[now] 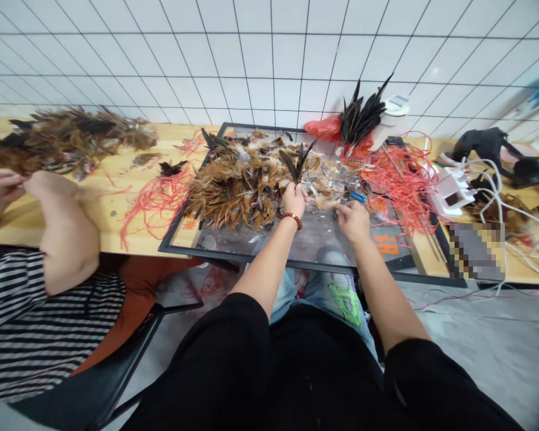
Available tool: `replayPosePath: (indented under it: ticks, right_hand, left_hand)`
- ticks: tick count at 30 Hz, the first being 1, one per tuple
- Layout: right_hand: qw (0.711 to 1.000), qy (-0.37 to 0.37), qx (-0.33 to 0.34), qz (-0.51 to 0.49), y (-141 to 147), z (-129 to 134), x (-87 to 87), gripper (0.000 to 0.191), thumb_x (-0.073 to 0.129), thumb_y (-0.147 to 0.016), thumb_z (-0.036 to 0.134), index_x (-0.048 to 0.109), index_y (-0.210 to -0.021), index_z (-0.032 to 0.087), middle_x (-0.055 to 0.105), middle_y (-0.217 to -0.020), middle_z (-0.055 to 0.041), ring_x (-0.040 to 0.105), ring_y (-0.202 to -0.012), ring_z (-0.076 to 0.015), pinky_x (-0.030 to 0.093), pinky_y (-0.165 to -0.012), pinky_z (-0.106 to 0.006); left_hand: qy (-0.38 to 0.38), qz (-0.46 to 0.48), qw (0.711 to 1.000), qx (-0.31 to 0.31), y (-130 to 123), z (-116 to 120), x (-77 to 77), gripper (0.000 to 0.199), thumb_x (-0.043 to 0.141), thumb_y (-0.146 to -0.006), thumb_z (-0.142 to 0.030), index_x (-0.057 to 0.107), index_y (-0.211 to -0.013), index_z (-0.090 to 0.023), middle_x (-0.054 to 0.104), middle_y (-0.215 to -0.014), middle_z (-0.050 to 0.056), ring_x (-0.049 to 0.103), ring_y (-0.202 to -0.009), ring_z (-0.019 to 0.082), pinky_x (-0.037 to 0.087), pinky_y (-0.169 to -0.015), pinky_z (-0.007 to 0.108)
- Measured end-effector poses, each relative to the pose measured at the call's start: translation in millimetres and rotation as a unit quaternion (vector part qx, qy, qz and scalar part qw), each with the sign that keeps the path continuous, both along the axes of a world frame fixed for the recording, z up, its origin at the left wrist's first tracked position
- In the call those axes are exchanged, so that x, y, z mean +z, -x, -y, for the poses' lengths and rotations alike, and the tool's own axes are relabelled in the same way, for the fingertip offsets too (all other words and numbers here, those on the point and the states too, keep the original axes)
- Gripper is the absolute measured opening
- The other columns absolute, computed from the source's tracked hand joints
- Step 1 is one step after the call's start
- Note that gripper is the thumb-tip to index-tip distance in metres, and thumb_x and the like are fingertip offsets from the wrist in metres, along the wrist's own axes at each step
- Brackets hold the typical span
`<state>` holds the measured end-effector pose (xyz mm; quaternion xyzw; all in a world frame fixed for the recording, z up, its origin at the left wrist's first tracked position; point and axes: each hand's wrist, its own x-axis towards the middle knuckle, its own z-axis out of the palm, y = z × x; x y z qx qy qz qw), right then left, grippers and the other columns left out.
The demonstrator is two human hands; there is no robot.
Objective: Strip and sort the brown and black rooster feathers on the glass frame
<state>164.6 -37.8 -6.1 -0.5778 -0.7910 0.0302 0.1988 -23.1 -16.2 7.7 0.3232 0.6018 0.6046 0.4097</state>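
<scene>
While holding right hand (pixel 354 222) right of the brown feather pile (pixel 240 188), cannot tell if pinching anything; with left hand (pixel 295 196), at the pile's right edge, gripping a dark feather bunch (pixel 297 164). Probably light, springy, easily creased: best held at the base. Beyond the pile, rightward, see black plumes (pixel 362 120).

White tiled wall (pixel 287 54), wooden table (pixel 110 224), grey floor (pixel 498 344), black chair (pixel 85 392)

Tiled wall (pixel 256 55): is rising behind the tabletop (pixel 166 140)
White plastic block (pixel 453 181): is sitting near black straps (pixel 477 142)
</scene>
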Motion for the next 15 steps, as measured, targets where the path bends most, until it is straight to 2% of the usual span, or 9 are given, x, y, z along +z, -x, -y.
replayPosePath:
  ticks: [2,3,8,15]
  right_hand:
    - [0.998,-0.006,0.061,-0.009,-1.3,-2.2,-2.3,0.035,0.043,-0.094,0.028,0.074,-0.108,0.022,0.065,-0.104,-0.0115,0.057,-0.099,-0.0261,0.044,-0.086,-0.038]
    - [0.997,-0.007,0.069,-0.016,-1.2,-3.5,-2.9,0.033,0.043,-0.093,0.027,0.073,-0.105,0.021,0.066,-0.104,-0.0117,0.057,-0.099,-0.0263,0.044,-0.087,-0.038]
    - [0.999,-0.020,0.007,-0.041,0.9,-8.8,-4.3,0.026,0.042,-0.089,0.021,0.066,-0.099,0.017,0.063,-0.105,-0.0159,0.056,-0.100,-0.0288,0.045,-0.088,-0.040]
    - [0.996,-0.023,-0.027,-0.087,1.2,-7.1,-5.1,0.024,0.037,-0.091,0.021,0.059,-0.100,0.018,0.062,-0.107,-0.0159,0.055,-0.098,-0.0281,0.045,-0.086,-0.039]
  left_hand:
    - [0.007,-0.021,1.000,-0.008,-0.6,0.1,-0.4,0.022,0.041,-0.099,-0.024,0.043,-0.077,-0.020,0.054,-0.062,-0.006,0.054,-0.047,0.006,0.041,-0.049,0.017]
    - [0.008,-0.031,0.999,-0.010,-0.8,-0.3,-1.2,0.022,0.041,-0.098,-0.024,0.043,-0.076,-0.020,0.054,-0.062,-0.006,0.054,-0.047,0.006,0.041,-0.049,0.017]
    - [-0.006,-0.067,0.998,-0.004,-0.9,-3.3,-7.3,0.023,0.047,-0.097,-0.024,0.046,-0.074,-0.021,0.056,-0.060,-0.005,0.053,-0.046,0.008,0.039,-0.050,0.018]
    - [-0.002,-0.032,0.999,-0.010,-0.5,0.9,-3.3,0.021,0.048,-0.096,-0.025,0.048,-0.076,-0.021,0.056,-0.061,-0.005,0.054,-0.046,0.008,0.040,-0.049,0.018]
